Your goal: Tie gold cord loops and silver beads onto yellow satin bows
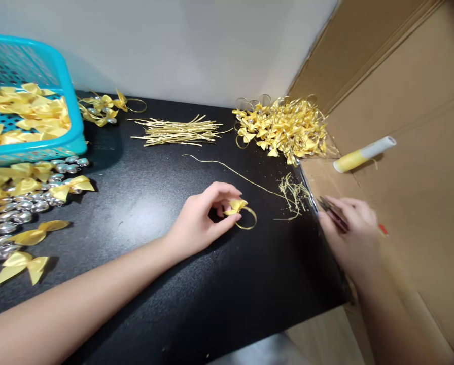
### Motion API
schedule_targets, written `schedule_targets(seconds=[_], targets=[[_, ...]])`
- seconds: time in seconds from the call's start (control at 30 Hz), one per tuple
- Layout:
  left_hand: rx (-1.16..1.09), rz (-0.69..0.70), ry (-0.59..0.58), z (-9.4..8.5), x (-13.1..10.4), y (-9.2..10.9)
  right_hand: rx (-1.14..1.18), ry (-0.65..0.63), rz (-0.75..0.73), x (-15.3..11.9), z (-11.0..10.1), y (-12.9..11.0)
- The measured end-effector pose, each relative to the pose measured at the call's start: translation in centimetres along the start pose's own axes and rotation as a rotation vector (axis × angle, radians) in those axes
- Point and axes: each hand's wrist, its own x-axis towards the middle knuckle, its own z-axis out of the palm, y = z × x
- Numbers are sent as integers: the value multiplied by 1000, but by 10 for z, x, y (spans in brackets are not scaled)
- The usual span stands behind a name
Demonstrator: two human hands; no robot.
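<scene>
My left hand (207, 215) pinches a yellow ribbon bow (236, 205) between thumb and fingers, just above the black table. A round loop of gold tie (255, 218) stands out from the bow's right side. My right hand (350, 228), blurred, is closed around a small pair of dark metal snips (334, 215) at the table's right edge. Their jaws point up and left, and the fingers hide most of the handles. Nearby lie a heap of short gold trimmings (293, 191) and one long thin gold strand (230, 170).
A bundle of gold ties (177, 132) lies at the back, left of a pile of looped bows (283, 126). At left, a turquoise basket (78, 119) of bows stands behind silver beads (21, 217) and loose bows. Cardboard (413, 177) with a yellow-white tube (363, 153) borders the right side.
</scene>
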Motion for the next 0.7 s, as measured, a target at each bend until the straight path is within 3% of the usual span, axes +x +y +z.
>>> schedule_targets(seconds=[0.13, 0.23, 0.37, 0.43, 0.57, 0.7], targets=[[243, 302, -108, -8, -2, -1, 463, -281, -202, 24, 2, -74], [268, 307, -71, -12, -4, -1, 657, -190, -348, 38, 21, -106], [295, 233, 225, -14, -1, 4, 830, -87, -247, 43, 40, -109], [284, 175, 179, -16, 2, 8, 909, -82, -222, 41, 44, -105], [269, 64, -30, -16, 6, 11, 987, -94, -335, 37, 50, -102], [216, 70, -49, -14, 4, 6, 904, -24, -243, 35, 51, -102]])
